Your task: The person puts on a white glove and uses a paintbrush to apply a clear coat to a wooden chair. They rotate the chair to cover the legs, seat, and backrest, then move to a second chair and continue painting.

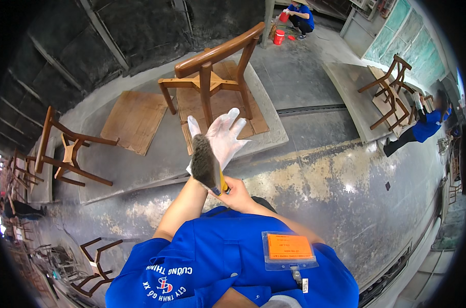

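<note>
My left hand wears a thin white glove and is held out with its fingers spread, nothing gripped in it. Below it, my bare right hand is closed round the yellow handle of a paint brush. The brush's wide, dark bristles point up and cover part of my left wrist and palm; I cannot tell whether they touch the glove. Beyond my left fingertips stands a brown wooden chair frame with a curved top rail, on a sheet of cardboard.
A bare cardboard sheet lies left of the chair. More chair frames stand at the left, another at lower left. At right, a person in blue works by a chair frame. Another person crouches by a red bucket.
</note>
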`<state>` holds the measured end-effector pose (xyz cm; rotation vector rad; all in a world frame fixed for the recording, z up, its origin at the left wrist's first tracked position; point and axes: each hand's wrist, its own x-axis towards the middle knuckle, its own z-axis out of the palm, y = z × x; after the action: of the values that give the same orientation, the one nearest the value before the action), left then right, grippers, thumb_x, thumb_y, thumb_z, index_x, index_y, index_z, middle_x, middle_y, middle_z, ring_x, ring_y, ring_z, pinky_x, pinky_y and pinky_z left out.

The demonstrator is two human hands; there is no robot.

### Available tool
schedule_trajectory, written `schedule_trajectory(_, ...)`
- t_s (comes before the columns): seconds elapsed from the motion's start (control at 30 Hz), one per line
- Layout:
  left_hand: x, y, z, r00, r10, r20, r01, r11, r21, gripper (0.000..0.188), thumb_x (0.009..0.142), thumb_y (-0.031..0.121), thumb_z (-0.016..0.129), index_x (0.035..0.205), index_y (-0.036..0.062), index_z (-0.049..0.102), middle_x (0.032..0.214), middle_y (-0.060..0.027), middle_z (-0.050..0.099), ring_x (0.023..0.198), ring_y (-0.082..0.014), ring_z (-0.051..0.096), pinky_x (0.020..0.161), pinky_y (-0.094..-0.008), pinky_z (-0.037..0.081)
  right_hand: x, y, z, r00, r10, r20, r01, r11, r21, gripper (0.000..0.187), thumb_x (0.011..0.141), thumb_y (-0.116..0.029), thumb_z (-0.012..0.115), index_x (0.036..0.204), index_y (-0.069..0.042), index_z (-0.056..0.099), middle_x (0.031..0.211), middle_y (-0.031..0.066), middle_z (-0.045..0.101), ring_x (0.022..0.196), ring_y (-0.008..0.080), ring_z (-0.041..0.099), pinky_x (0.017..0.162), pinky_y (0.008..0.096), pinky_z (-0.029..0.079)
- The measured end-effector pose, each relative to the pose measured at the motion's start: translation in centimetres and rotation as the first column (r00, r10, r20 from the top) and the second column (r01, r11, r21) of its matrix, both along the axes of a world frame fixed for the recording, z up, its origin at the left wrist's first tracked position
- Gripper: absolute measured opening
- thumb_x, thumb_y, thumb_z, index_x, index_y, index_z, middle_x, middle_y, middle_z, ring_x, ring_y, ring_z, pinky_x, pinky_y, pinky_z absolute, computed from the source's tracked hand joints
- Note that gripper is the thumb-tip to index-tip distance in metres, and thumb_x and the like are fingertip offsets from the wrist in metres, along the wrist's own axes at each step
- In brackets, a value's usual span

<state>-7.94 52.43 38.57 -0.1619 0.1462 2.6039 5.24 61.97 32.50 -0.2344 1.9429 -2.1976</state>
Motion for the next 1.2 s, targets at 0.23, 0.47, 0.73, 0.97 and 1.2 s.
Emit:
schedule_trajectory(0.23,-0.3,-0.7,-0.6,0.983,0.006,-0.183,-0.009,1.0,-0.016,0.105,0.092,0.087,0.046,0.169,0.0198,0.024,0.172,-0.0136,0.03,0.16,-0.0365,0.027,0.124,-0.0687,0.022,-0.7,1.9,-0.2,0.991,-0.094,-0.095,0.099,0.994,0.051,0.03,0.099,-0.013,0.075,0.126,-0.002,0.07,0.101,0.0018,0.073,0.092,0.0089,0.061,0.085,0.0283,0.05)
schedule_trajectory(0.47,-4.2,-1.9,-5.7,0.868,0.255,-0.425,-0.496,0.466,-0.733,0.078,0.102,0.041,0.069,0.16,0.0009,0.037,0.168,-0.0137,0.041,0.152,-0.0266,0.043,0.123,-0.046,0.038,-1.1,8.4,0.1,0.927,-0.374,-0.011,0.367,0.916,-0.159,0.057,0.107,-0.009,0.061,0.156,-0.01,0.031,0.122,0.0181,0.072,0.068,0.0065,0.057,0.06,0.0208,0.047)
schedule_trajectory(0.73,-13.7,1.4,-3.6,0.739,0.161,-0.654,-0.642,-0.125,-0.756,0.091,0.083,0.016,0.091,0.157,-0.0045,0.042,0.152,-0.0216,0.054,0.138,-0.0278,0.055,0.115,-0.0362,0.044,-1.4,14.8,0.9,0.659,-0.752,-0.012,0.751,0.659,-0.049,0.072,0.105,-0.006,0.063,0.163,-0.019,0.022,0.127,0.0206,0.069,0.058,0.0048,0.049,0.048,0.0198,0.042)
schedule_trajectory(0.97,-21.2,1.9,-6.0,0.743,0.315,-0.591,-0.583,-0.13,-0.802,0.035,0.087,0.017,0.088,0.115,0.0037,0.072,0.105,-0.0037,0.076,0.097,-0.0138,0.069,0.092,-0.0305,0.054,-3.2,12.5,3.0,0.552,-0.828,-0.1,0.83,0.557,-0.026,0.086,0.106,-0.005,0.06,0.173,-0.022,0.008,0.131,0.0195,0.067,0.058,0.0045,0.047,0.048,0.0207,0.043)
schedule_trajectory(1.2,-21.4,-1.3,-7.6,0.719,0.151,-0.678,-0.689,0.025,-0.725,0.031,0.093,0.019,0.085,0.108,-0.003,0.068,0.091,-0.0087,0.078,0.083,-0.014,0.073,0.084,-0.0282,0.058,-6.3,14.0,3.2,0.609,-0.791,0.06,0.791,0.6,-0.119,0.045,0.112,-0.009,0.05,0.156,-0.008,0.049,0.134,0.0179,0.066,0.063,0.0062,0.049,0.053,0.0237,0.046)
